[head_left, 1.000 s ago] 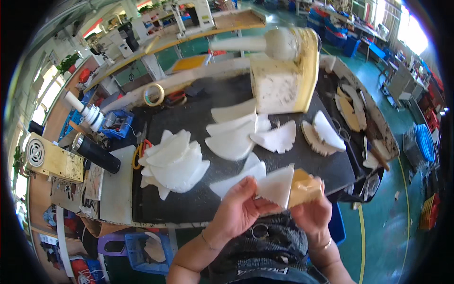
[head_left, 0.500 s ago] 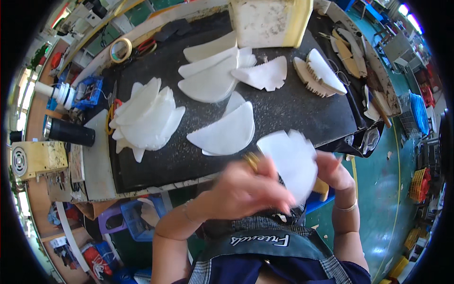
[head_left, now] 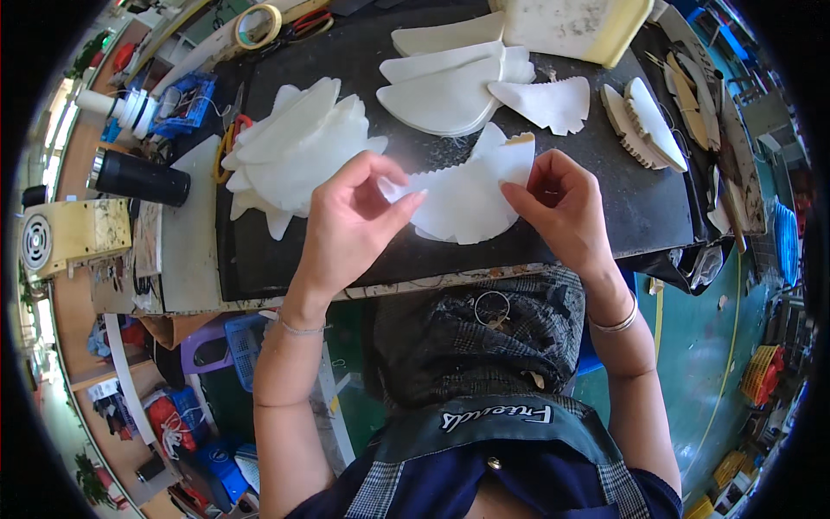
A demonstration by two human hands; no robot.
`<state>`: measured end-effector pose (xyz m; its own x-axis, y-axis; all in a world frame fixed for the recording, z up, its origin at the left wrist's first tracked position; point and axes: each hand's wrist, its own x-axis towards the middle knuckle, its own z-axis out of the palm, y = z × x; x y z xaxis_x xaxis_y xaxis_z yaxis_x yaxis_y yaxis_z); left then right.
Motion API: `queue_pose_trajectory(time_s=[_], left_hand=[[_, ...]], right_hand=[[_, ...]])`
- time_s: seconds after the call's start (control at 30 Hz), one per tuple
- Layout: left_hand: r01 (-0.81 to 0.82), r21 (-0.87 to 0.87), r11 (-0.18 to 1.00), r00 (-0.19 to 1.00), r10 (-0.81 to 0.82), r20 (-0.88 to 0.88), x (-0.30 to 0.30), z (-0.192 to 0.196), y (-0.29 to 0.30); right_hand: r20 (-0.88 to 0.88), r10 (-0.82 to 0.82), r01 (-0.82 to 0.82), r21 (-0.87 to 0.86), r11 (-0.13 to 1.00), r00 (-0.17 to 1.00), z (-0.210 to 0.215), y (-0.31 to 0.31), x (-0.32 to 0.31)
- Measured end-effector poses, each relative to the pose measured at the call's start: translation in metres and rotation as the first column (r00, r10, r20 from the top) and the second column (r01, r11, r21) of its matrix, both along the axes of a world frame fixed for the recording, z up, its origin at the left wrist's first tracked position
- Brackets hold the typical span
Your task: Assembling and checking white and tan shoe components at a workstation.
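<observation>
In the head view, both of the person's hands meet at a white notched piece (head_left: pixel 467 208), thin and curved, with a toothed upper edge and a small tan patch at its upper right corner. It is held over the near part of the dark-topped desk (head_left: pixel 627 203). The left hand (head_left: pixel 356 223) has its grip pinching the piece's left tip between thumb and bent fingers. The right hand (head_left: pixel 564 212) pinches the opposite end, thumb on the near face and the other fingers behind the edge.

To the left of the notched piece lies a fanned heap of white pieces (head_left: pixel 294 147), with orange-handled scissors (head_left: pixel 230 147) farther out on that side. Farther left of it still are a black bottle (head_left: pixel 143 177) and a blue basket (head_left: pixel 186 104). Directly beyond the notched piece is a stack of smooth curved pieces (head_left: pixel 441 95); beyond it to the right, a loose white piece (head_left: pixel 553 104) lies just beside that stack. Well to its right rests a toothed pair (head_left: pixel 653 130), one tan and one white. Farthest beyond it stand a stained white block (head_left: pixel 562 26) and, toward the left, a tape roll (head_left: pixel 277 26).
</observation>
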<state>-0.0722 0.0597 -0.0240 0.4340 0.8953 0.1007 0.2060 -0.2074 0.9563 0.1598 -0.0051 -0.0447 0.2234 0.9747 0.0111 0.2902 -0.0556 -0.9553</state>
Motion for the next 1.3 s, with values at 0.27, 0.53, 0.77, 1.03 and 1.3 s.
queue_pose_trajectory(time_s=[0.27, 0.53, 0.77, 1.03, 1.3], left_hand=[[0.121, 0.286, 0.951, 0.944, -0.021, -0.33, -0.001, -0.021, 0.009], [0.238, 0.659, 0.713, 0.781, 0.262, -0.566, 0.019, 0.001, -0.004], [0.24, 0.53, 0.814, 0.649, 0.271, -0.711, 0.02, 0.007, 0.007], [0.143, 0.704, 0.696, 0.737, 0.4, -0.545, 0.03, 0.014, -0.015], [-0.338, 0.588, 0.735, 0.822, 0.535, -0.196, -0.004, 0.032, -0.003]], right_hand=[[0.473, 0.005, -0.025, 0.036, 0.999, 0.881, -0.004, -0.004, -0.011], [0.741, -0.051, -0.335, 0.363, 0.869, 0.67, 0.015, 0.017, 0.01], [0.865, 0.155, -0.472, 0.103, 0.875, 0.477, 0.002, 0.023, 0.016], [0.208, 0.358, -0.403, 0.245, 0.882, 0.91, 0.013, 0.018, 0.022], [-0.181, 0.257, -0.244, 0.095, 0.965, 0.949, 0.036, -0.013, 0.031]])
